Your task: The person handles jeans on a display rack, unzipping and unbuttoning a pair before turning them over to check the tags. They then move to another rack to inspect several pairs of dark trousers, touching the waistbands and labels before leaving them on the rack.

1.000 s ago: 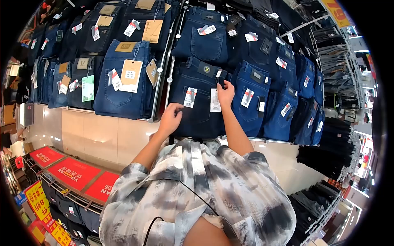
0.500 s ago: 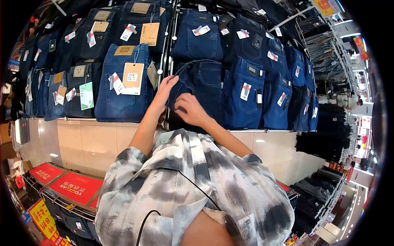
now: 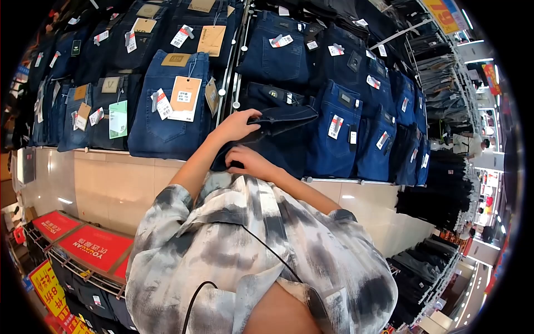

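A pair of dark blue jeans (image 3: 286, 119) lies partly lifted in front of me, its waistband slanting up to the right. My left hand (image 3: 239, 126) pinches the waistband at its left end. Closer to my body, my right hand (image 3: 248, 161) has curled fingers on the lower left part of the same jeans. Behind the waistband, another dark folded pair (image 3: 270, 93) shows its back label and a tag. Folded blue jeans (image 3: 167, 131) with hanging tags lie to the left, and a tagged blue pair (image 3: 334, 147) lies to the right.
A metal divider rail (image 3: 229, 72) separates the stacks. More tagged jeans (image 3: 275, 47) lie farther back. Clothes hang on racks at the right (image 3: 445, 189). Red signs (image 3: 94, 247) top a rack at lower left. Tiled floor (image 3: 117, 183) lies between the display and that rack.
The waistband has swung over to the right, uncovering a label on the pair behind. My left hand has shifted slightly right and down; my right hand has drawn toward my body.
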Available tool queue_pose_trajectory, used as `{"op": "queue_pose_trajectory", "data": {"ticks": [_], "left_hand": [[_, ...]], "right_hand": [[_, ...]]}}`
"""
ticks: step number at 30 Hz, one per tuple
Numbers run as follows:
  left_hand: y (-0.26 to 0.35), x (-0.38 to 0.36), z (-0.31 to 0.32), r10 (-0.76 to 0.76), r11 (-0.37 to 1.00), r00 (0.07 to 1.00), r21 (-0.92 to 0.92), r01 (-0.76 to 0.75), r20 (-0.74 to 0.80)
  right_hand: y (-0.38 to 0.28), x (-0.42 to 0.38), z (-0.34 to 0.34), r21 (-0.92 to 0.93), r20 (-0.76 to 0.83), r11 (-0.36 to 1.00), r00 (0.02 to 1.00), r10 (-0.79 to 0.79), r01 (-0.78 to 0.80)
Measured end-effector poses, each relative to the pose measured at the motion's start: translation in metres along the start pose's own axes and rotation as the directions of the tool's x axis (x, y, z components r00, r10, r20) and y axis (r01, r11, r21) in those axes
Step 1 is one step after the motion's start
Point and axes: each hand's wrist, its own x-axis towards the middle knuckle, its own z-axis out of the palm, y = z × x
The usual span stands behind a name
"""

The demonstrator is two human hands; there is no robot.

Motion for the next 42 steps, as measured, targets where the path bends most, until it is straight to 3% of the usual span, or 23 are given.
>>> {"op": "queue_pose_trajectory", "data": {"ticks": [4,5,7,9,11,13,14,15,17,18,21,23,25,27,29,30,31,32,35,42], "left_hand": [[-0.009,0.003,0.0,-0.054,0.979,0.996,0.193,0.067,-0.074],[-0.007,0.002,0.001,-0.154,0.958,0.98,0.222,0.179,-0.125],[-0.008,-0.008,0.007,0.144,0.931,0.912,0.365,0.007,-0.384],[0.003,-0.013,0.008,0.348,0.878,0.796,0.47,-0.092,-0.495],[0.01,-0.025,0.014,0.463,0.854,0.785,0.446,-0.269,-0.412],[0.014,-0.04,0.032,0.472,0.85,0.831,0.403,-0.34,-0.293],[0.012,-0.045,0.042,0.425,0.863,0.873,0.399,-0.312,-0.238],[0.008,-0.05,0.051,0.349,0.863,0.915,0.449,-0.23,-0.201],[-0.007,-0.052,0.062,0.214,0.844,0.956,0.531,-0.076,-0.203],[-0.01,-0.049,0.062,0.207,0.837,0.953,0.545,-0.056,-0.219],[-0.018,-0.037,0.062,0.218,0.848,0.931,0.53,-0.032,-0.294],[-0.026,-0.028,0.06,0.218,0.861,0.919,0.508,-0.024,-0.327],[-0.019,-0.022,0.047,0.176,0.945,0.888,0.325,-0.031,-0.426],[-0.011,-0.017,0.03,-0.013,0.994,0.899,0.093,0.06,-0.439],[-0.009,-0.013,0.01,-0.106,0.993,0.897,-0.084,0.077,-0.43],[-0.014,-0.009,0.002,-0.092,0.983,0.888,-0.181,0.01,-0.45],[-0.005,-0.011,-0.008,-0.08,0.96,0.878,-0.274,-0.06,-0.473],[0.003,-0.017,-0.019,-0.137,0.909,0.919,-0.416,-0.031,-0.369],[0.032,-0.03,-0.04,-0.311,0.71,0.916,-0.702,0.047,-0.252],[0.022,-0.043,-0.058,-0.424,0.47,0.892,-0.88,0.071,-0.155]], "right_hand": [[0.013,-0.011,-0.001,0.125,-0.173,0.992,0.985,0.011,0.011],[0.02,-0.017,0.0,0.18,-0.243,0.982,0.964,0.105,-0.061],[0.025,-0.031,-0.001,0.258,-0.345,0.904,0.842,0.415,-0.34],[0.067,-0.051,0.012,0.472,-0.468,0.831,0.716,0.519,-0.294],[0.083,-0.064,0.013,0.704,-0.429,0.635,0.523,0.737,-0.318],[0.079,-0.068,0.007,0.838,-0.38,0.475,0.337,0.861,-0.269],[0.079,-0.065,0.003,0.86,-0.374,0.435,0.25,0.893,-0.268],[0.077,-0.062,-0.003,0.883,-0.342,0.395,0.226,0.912,-0.256],[0.087,-0.058,-0.014,0.903,-0.3,0.367,0.285,0.91,-0.223],[0.09,-0.057,-0.02,0.898,-0.292,0.379,0.339,0.894,-0.226],[0.097,-0.049,-0.041,0.857,-0.363,0.461,0.365,0.857,-0.231],[0.094,-0.047,-0.056,0.836,-0.439,0.534,0.434,0.787,-0.122],[0.073,-0.038,-0.076,0.802,-0.524,0.595,0.425,0.738,-0.044],[0.069,-0.039,-0.095,0.746,-0.595,0.666,0.44,0.673,-0.01],[0.057,-0.039,-0.113,0.721,-0.631,0.69,0.469,0.618,0.06],[0.049,-0.039,-0.122,0.716,-0.643,0.694,0.455,0.615,0.074],[0.044,-0.04,-0.13,0.726,-0.633,0.684,0.456,0.625,0.072],[0.039,-0.041,-0.137,0.744,-0.622,0.663,0.451,0.64,0.086],[0.019,-0.042,-0.155,0.8,-0.586,0.571,0.439,0.681,0.183],[0.018,-0.063,-0.18,0.827,-0.559,0.461,0.397,0.728,0.32]]}}
